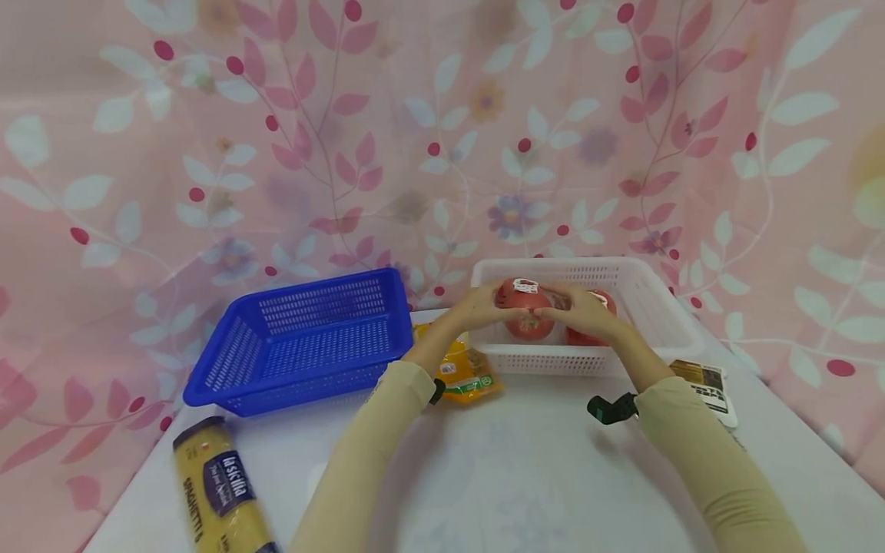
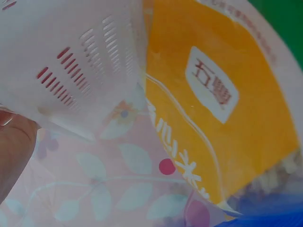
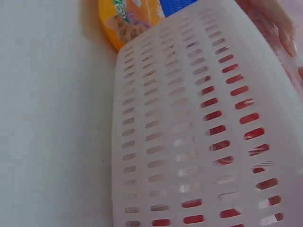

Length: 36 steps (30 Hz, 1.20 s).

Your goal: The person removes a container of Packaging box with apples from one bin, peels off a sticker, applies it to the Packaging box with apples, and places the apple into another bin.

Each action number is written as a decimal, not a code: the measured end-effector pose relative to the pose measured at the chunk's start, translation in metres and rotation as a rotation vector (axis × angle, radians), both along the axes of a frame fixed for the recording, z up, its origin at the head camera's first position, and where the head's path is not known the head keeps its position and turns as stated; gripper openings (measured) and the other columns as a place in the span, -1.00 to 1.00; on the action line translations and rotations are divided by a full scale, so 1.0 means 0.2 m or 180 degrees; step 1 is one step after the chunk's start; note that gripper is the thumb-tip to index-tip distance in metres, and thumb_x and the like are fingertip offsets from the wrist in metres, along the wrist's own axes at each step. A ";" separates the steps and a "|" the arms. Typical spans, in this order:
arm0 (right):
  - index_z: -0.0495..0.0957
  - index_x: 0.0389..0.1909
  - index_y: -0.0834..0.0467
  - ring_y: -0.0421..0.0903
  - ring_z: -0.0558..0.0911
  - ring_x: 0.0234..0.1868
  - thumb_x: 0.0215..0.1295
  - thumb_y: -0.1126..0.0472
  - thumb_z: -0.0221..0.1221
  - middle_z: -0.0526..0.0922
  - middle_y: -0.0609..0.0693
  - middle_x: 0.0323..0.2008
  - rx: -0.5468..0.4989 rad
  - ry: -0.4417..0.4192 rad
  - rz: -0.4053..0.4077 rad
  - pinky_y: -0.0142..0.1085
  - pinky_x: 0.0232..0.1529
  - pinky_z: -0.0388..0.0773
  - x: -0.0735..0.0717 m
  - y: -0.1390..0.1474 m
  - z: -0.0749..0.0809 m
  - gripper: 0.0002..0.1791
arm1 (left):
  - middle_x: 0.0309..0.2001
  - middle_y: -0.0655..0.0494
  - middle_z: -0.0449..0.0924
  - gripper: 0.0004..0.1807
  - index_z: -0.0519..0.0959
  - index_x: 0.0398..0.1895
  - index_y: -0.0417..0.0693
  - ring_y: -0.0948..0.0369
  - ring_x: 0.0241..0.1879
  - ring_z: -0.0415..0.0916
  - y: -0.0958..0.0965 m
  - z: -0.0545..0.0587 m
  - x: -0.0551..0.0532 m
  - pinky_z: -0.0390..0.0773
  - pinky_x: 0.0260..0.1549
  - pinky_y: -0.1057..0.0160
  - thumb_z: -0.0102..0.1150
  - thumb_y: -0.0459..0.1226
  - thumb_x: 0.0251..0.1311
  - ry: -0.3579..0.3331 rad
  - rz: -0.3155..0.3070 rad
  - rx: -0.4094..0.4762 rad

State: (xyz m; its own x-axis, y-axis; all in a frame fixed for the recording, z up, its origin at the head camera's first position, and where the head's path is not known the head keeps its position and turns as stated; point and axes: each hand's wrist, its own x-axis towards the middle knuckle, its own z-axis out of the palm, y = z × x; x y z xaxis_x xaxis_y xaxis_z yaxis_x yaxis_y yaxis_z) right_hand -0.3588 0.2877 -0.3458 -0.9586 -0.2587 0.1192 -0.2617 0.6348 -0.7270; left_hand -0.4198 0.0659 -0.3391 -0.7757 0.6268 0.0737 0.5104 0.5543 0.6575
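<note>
A large red round fruit (image 1: pixel 529 326) with a white label sits in the white basket (image 1: pixel 546 361). My left hand (image 1: pixel 478 309) curves round its left side and my right hand (image 1: pixel 586 311) round its right, thumbs nearly meeting in front. Behind the right hand, a second red fruit (image 1: pixel 581 339) is partly hidden. In the left wrist view, one finger (image 2: pixel 16 151) shows beside the basket wall (image 2: pixel 57 47). Red shows through the slots of the basket (image 3: pixel 175 104) in the right wrist view, where fingers (image 3: pixel 274 19) appear at the upper right.
A blue basket (image 1: pixel 297 392) stands to the left. Between the baskets lies an orange food packet (image 1: pixel 477 376), partly behind the left forearm. A spaghetti pack (image 1: pixel 221 484) lies at the front left, and a brown-and-white packet (image 1: pixel 708 388) right of the white basket.
</note>
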 end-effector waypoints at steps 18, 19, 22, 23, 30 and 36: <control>0.16 0.35 0.15 0.31 0.26 0.21 0.20 -0.25 0.04 0.24 0.30 0.25 0.0290 -0.0100 -0.0186 0.27 0.06 0.22 -0.04 -0.01 -0.06 -0.19 | 0.02 0.11 0.51 -0.27 0.41 0.17 0.07 0.12 0.04 0.41 0.01 0.02 -0.01 0.41 0.03 0.09 0.03 0.30 0.02 0.0045 -0.0063 -0.0485; 0.17 0.34 0.15 0.30 0.26 0.21 0.19 -0.26 0.04 0.25 0.29 0.25 0.0323 -0.0076 -0.0212 0.26 0.07 0.21 -0.04 -0.01 -0.06 -0.18 | 0.03 0.09 0.51 -0.26 0.39 0.20 0.06 0.12 0.04 0.42 0.01 0.02 -0.01 0.41 0.03 0.09 0.02 0.29 0.04 0.0069 -0.0079 -0.0529; 0.20 0.32 0.18 0.27 0.26 0.22 0.18 -0.26 0.05 0.29 0.28 0.23 0.0447 0.0017 -0.0233 0.25 0.10 0.19 -0.05 -0.01 -0.07 -0.18 | 0.03 0.06 0.52 -0.26 0.38 0.22 0.04 0.12 0.05 0.42 0.03 0.02 0.00 0.40 0.04 0.11 0.03 0.27 0.06 0.0179 -0.0108 -0.0620; 0.21 0.31 0.19 0.26 0.26 0.22 0.18 -0.26 0.06 0.29 0.27 0.23 0.0471 0.0042 -0.0232 0.24 0.11 0.18 -0.05 -0.01 -0.07 -0.19 | 0.02 0.07 0.53 -0.27 0.39 0.21 0.04 0.13 0.04 0.43 0.03 0.02 0.00 0.41 0.03 0.12 0.03 0.26 0.06 0.0215 -0.0115 -0.0619; 0.23 0.29 0.25 0.27 0.28 0.21 0.20 -0.23 0.06 0.32 0.30 0.21 0.0577 0.0156 -0.0173 0.22 0.12 0.19 -0.04 -0.02 -0.09 -0.20 | -0.17 0.16 0.56 -0.37 0.48 0.02 0.07 0.22 -0.20 0.48 0.05 -0.04 -0.02 0.50 -0.14 0.26 0.03 0.27 0.02 0.0375 -0.0050 -0.0637; 0.34 0.22 0.24 0.10 0.45 -0.12 0.16 -0.18 0.14 0.50 0.22 -0.01 0.0661 0.0364 -0.0182 0.02 -0.09 0.42 -0.04 -0.01 -0.09 -0.26 | 0.02 0.03 0.50 -0.20 0.26 0.30 -0.05 0.13 0.00 0.44 0.09 -0.02 0.00 0.43 0.01 0.16 -0.04 0.26 0.11 0.0523 -0.0040 -0.1125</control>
State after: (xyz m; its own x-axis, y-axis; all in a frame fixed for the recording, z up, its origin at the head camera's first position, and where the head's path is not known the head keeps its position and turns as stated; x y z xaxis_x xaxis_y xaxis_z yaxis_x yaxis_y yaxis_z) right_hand -0.3671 0.2858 -0.3646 -0.9556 -0.2348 0.1778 -0.2943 0.7837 -0.5469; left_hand -0.4193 0.0831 -0.3438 -0.7637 0.6451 -0.0259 0.6011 0.7251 0.3360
